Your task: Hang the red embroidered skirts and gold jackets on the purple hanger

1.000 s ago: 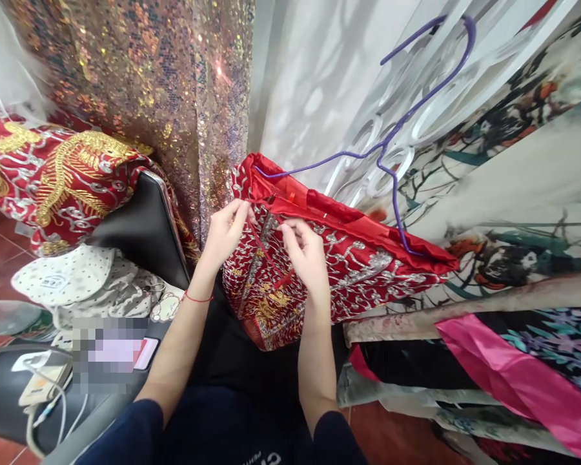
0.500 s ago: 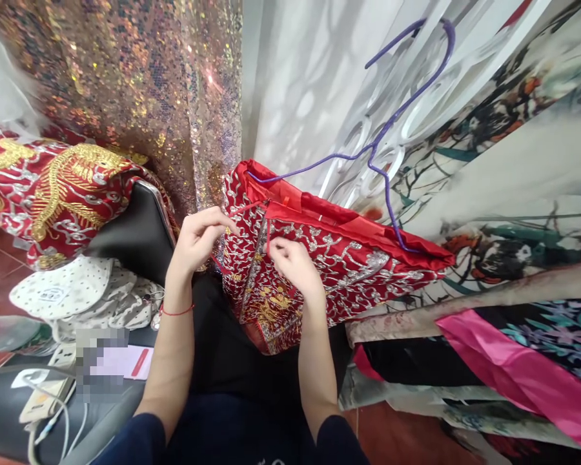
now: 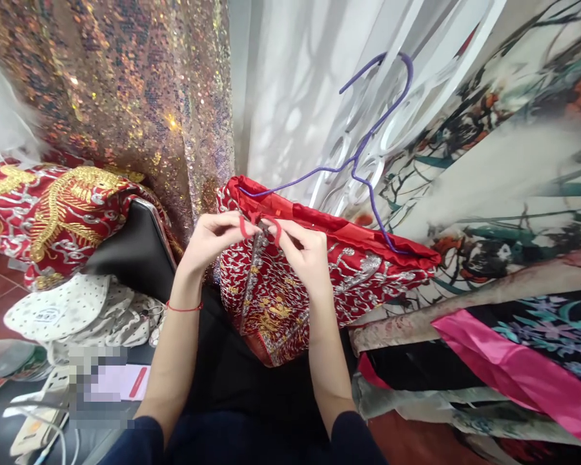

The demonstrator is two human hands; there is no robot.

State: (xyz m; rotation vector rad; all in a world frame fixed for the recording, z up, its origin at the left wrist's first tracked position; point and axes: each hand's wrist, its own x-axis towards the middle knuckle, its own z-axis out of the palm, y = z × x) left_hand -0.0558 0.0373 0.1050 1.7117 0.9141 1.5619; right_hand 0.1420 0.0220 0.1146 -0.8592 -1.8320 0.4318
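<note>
A red garment (image 3: 353, 297) with silver and gold embroidery hangs by its red satin-lined top edge from a purple hanger (image 3: 368, 142). At the upper left of that edge, both hands pinch a thin red ribbon tie (image 3: 244, 226). My left hand (image 3: 210, 239) is closed on one part of it, with a loop showing at the fingertips. Closed as well, my right hand (image 3: 303, 252) grips the other part, and a second loop curves over its fingers. The fingertips nearly meet in front of the garment's opening; the knot between them is partly hidden.
To the left, another red embroidered garment (image 3: 62, 200) lies over a black chair back (image 3: 135, 252). A dotted white cloth hat (image 3: 58, 310), a phone (image 3: 119, 382) and a power strip (image 3: 39, 420) with cables lie below it. Floral fabrics (image 3: 503, 245) hang on the right; sequined cloth (image 3: 140, 77) hangs behind.
Both hands have come together at the garment's top edge, and the ribbon now forms loops at the fingers. The garment and hanger appear shifted slightly left in view.
</note>
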